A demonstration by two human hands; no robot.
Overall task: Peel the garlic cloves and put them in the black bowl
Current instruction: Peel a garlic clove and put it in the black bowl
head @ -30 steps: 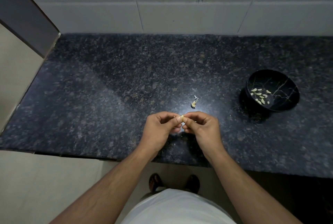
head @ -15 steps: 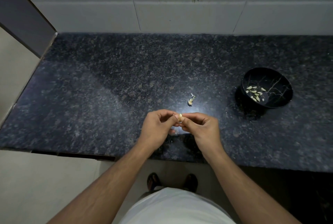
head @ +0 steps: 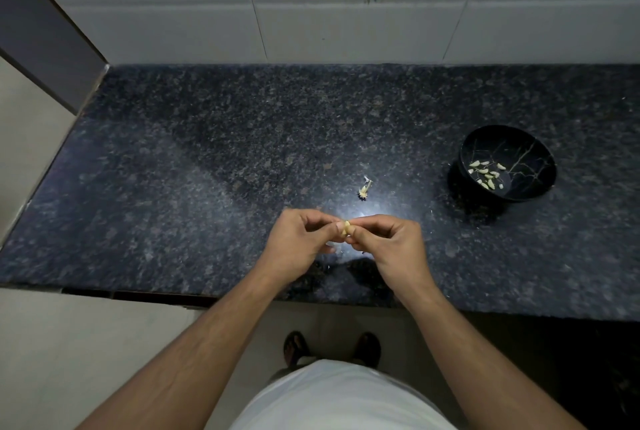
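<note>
A small pale garlic clove (head: 346,226) is pinched between the fingertips of both hands above the front of the dark granite counter (head: 214,173). My left hand (head: 300,245) holds it from the left with curled fingers. My right hand (head: 391,249) pinches it from the right. The black bowl (head: 526,152) with thin pale vein lines stands on the counter at the right. Several peeled cloves (head: 486,174) lie inside it. The clove's underside is hidden by my fingers.
A garlic stem and root scrap (head: 364,188) lies on the counter just beyond my hands. A white tiled wall (head: 346,3) backs the counter. The counter's front edge runs under my wrists, and a dark panel (head: 41,31) stands at the far left.
Both hands stay together on the clove, fingers shifting slightly. The view has drifted a little; the bowl and scrap have not moved on the counter.
</note>
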